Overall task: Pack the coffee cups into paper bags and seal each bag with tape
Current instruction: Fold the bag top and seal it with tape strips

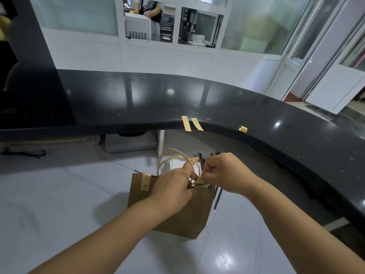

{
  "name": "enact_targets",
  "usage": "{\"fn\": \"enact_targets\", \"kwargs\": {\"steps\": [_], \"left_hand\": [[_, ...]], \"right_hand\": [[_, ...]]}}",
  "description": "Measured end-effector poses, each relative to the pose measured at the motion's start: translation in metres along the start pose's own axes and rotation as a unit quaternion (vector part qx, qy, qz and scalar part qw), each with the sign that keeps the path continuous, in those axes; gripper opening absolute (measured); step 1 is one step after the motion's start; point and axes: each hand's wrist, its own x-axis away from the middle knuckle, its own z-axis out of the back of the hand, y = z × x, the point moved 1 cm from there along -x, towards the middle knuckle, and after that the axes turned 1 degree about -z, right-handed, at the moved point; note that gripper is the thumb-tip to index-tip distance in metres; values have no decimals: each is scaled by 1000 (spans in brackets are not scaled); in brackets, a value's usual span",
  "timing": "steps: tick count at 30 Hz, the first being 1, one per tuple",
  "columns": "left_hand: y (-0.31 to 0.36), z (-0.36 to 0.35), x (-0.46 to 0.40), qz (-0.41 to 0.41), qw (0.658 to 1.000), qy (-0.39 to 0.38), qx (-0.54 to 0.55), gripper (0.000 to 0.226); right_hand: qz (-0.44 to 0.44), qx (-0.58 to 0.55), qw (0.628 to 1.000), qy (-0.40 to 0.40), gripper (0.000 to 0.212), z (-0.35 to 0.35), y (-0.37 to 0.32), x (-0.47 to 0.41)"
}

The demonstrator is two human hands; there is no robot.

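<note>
So you've got the brown paper bag [177, 212] standing upright on the pale glossy surface [59, 194], just your side of the curved black counter [217, 103], and both your hands are up at the bag's mouth. Your left hand [173, 184] is curled in over the top edge, fingers closed around the rim near where the twisted paper handles [177, 157] loop up out of it, so it's gripping the bag, not loose. Your right hand [227, 171] is bunched up tight, thumb and fingertips pinching a small tan piece of tape [199, 179] right at the bag's top edge, touching your left fingers. One strip of tape [145, 181] is already folded over the rim at the bag's far-left corner. On the counter's edge beyond the bag, two more tape strips [186, 123] hang stuck side by side, plus a little curled-up scrap [243, 129] further right. Can't tell what's inside the bag.
</note>
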Motion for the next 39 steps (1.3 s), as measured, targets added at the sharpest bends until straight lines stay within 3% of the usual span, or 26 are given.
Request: {"fn": "enact_targets", "kwargs": {"steps": [6,15,18,24,34,39], "left_hand": [[-1,-3,-1,-6,1000,-5,-7,78],[0,-3,-3,-36,998,-28,-50,53],[-1,-3,-5,-35,997,-46,-58,48],[-3,-4,-7,-35,995,-59,-68,33],[-1,1,-7,-26,993,-105,-52,26],[1,5,-6,-27,992,-107,-55,26]], "right_hand": [[7,-16,1000,-12,11,1,-1,5],[-7,-58,998,-38,21,1,2,13],[-2,-67,997,-40,16,0,3,14],[12,-19,1000,-7,15,-10,4,25],[129,78,963,225,12,-49,10,48],[163,117,928,313,24,-65,12,49]]}}
